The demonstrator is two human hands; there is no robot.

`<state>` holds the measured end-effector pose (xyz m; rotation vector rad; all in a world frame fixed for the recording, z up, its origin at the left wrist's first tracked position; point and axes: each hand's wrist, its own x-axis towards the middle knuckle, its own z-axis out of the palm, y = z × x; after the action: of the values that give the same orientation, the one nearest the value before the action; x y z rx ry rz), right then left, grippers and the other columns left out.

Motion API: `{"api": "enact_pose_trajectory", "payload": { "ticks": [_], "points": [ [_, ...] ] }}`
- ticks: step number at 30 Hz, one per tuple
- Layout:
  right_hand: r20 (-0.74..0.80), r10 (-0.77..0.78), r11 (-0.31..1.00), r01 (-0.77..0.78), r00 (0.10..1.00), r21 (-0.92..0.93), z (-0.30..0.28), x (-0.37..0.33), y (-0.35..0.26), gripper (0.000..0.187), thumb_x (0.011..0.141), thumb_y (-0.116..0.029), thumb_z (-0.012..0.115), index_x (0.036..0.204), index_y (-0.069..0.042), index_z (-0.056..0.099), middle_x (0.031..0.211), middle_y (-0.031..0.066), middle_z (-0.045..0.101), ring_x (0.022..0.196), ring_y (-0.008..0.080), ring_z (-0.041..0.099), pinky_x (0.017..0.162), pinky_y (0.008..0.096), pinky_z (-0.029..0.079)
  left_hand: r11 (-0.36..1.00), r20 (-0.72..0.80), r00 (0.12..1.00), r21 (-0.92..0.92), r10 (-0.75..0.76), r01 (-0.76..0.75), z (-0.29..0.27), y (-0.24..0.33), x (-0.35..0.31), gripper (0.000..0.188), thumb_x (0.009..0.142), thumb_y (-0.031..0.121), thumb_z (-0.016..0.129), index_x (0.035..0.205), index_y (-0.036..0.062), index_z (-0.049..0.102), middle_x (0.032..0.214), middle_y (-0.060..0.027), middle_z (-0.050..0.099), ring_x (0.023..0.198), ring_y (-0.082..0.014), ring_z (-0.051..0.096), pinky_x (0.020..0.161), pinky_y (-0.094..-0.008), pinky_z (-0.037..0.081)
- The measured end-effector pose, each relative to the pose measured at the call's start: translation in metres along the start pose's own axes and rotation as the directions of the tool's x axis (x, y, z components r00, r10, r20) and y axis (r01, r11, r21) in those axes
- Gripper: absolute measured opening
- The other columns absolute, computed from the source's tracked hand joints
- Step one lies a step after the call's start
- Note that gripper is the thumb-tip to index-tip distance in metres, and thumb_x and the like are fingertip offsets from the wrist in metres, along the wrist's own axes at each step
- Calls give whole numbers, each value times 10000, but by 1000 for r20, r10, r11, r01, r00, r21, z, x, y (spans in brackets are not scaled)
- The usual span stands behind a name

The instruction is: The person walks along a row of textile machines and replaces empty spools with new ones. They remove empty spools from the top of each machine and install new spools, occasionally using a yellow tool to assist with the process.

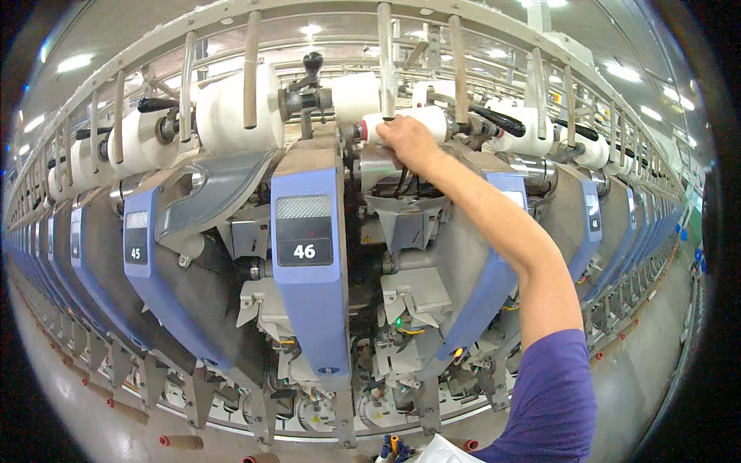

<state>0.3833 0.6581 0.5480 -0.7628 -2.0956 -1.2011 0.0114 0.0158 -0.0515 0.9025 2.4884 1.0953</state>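
My right hand (pixel 409 143) reaches up to a small white yarn package (pixel 423 121) on a winding machine. Its bent fingers are drawn together against the front of the package, near the red end of its core (pixel 363 130). What the fingertips pinch, if anything, is too small to make out. Below the hand sits a grey metal housing (pixel 381 163) with a bracket (pixel 405 205) under it. My left hand is out of the picture.
A large white yarn package (pixel 241 108) and a black-knobbed lever (pixel 312 63) stand to the left. Blue-fronted winding units (pixel 312 309) flank the gap. A rail with hanging metal bars (pixel 387 62) crosses above. Red-tipped tubes (pixel 181 442) lie low down by the floor.
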Motion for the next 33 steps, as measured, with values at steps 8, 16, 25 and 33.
{"api": "enact_pose_trajectory", "payload": {
  "ticks": [8,16,25,33],
  "points": [
    [355,138,960,-213,925,180,-43,-48,-57,301,886,-149,614,1119,27,542,1143,218,578,1060,384,582,886,446,496,999,-16,999,-41,34,-35,-5,-8,4,235,862,243,689,779,74,549,734,-77,552,689,-242,531,641,-400,431],
    [438,519,853,-480,734,-207,-13,-59,-25,742,940,-436,530,1415,89,307,1486,275,332,1367,409,347,1139,521,236,990,-73,989,54,131,-127,-17,-1,8,257,856,245,697,747,89,524,694,-60,534,633,-226,513,613,-388,424],
    [481,418,908,-373,771,-190,-32,-76,-10,540,954,-260,500,1392,39,398,1470,226,391,1366,347,381,1132,490,277,997,-26,998,-58,-54,53,-21,30,13,248,831,287,720,742,110,570,702,-56,554,686,-234,531,638,-397,436],
    [287,426,892,-345,858,-292,-14,-78,29,572,936,-220,525,1400,62,345,1477,233,366,1381,351,350,1135,457,291,996,141,989,-67,-42,52,-23,50,53,251,833,260,716,740,71,578,701,-89,591,650,-231,565,634,-402,453]
  ]
}}
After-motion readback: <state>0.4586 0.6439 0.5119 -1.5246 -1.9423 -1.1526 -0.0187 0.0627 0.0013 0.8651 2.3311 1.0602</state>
